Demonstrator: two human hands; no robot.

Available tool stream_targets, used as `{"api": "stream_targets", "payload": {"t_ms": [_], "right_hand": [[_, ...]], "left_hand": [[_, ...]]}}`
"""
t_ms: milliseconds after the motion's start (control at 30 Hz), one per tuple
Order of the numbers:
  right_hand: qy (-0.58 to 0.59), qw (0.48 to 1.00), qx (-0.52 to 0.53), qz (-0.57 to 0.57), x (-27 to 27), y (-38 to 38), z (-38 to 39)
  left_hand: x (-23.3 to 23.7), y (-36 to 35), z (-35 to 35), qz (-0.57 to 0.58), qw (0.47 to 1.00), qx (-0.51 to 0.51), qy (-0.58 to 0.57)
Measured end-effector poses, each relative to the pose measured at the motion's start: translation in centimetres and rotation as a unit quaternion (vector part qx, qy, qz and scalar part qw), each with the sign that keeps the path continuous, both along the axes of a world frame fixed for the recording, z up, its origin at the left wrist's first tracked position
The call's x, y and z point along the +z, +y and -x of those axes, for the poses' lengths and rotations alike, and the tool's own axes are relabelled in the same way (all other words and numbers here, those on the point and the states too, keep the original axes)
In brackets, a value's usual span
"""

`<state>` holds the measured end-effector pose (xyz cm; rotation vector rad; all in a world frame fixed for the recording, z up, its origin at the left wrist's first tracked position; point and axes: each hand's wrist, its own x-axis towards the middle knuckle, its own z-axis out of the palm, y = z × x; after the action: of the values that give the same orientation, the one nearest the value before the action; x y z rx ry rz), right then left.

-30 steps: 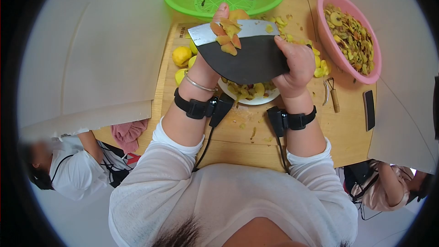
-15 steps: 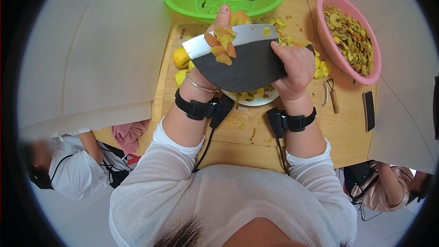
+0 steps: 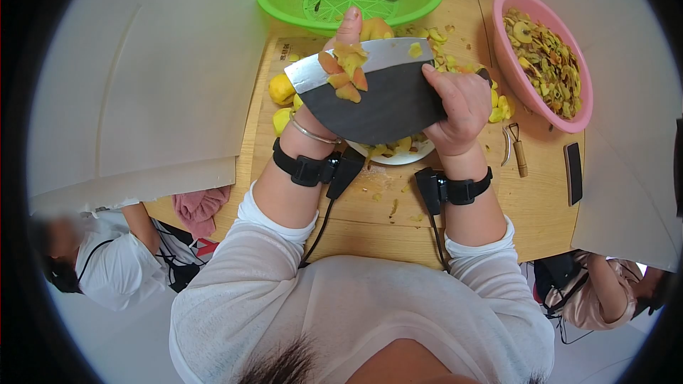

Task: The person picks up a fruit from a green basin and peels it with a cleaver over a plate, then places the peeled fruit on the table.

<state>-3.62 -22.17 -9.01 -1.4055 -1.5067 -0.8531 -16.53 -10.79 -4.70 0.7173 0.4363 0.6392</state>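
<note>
Cleaver carrying slices at frame centre

Cleaver (image 3: 377, 99) hangs tilted over the plate (image 3: 398, 158), with the right hand (image 3: 462, 103) clenched round its right end. The left hand (image 3: 347, 27) is mostly hidden behind the blade, thumb up at the top edge; its grip is unclear. Slices (image 3: 343, 71) cling to the blade's upper left. This looks like a transfer step, and the next move calls for a steady blade.
</note>
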Motion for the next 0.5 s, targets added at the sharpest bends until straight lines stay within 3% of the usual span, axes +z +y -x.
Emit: {"api": "stream_targets", "payload": {"t_ms": [133,367,433,500], "right_hand": [[0.008,1.0,-0.006,0.027,0.4,-0.4,0.2],[0.014,0.999,-0.031,0.024,0.4,-0.3,0.2],[0.02,0.999,-0.034,0.025,0.2,-0.3,0.0],[0.022,0.999,-0.03,0.02,0.2,-0.2,-0.1]], "left_hand": [[-1.5,1.4,0.0,0.051,0.996,-0.063,-0.027],[-3.3,2.5,-0.6,-0.004,0.997,-0.033,-0.069],[-4.7,3.4,-0.5,0.02,0.961,-0.146,-0.235],[-5.8,4.2,-0.5,0.023,0.951,-0.163,-0.262]]}}
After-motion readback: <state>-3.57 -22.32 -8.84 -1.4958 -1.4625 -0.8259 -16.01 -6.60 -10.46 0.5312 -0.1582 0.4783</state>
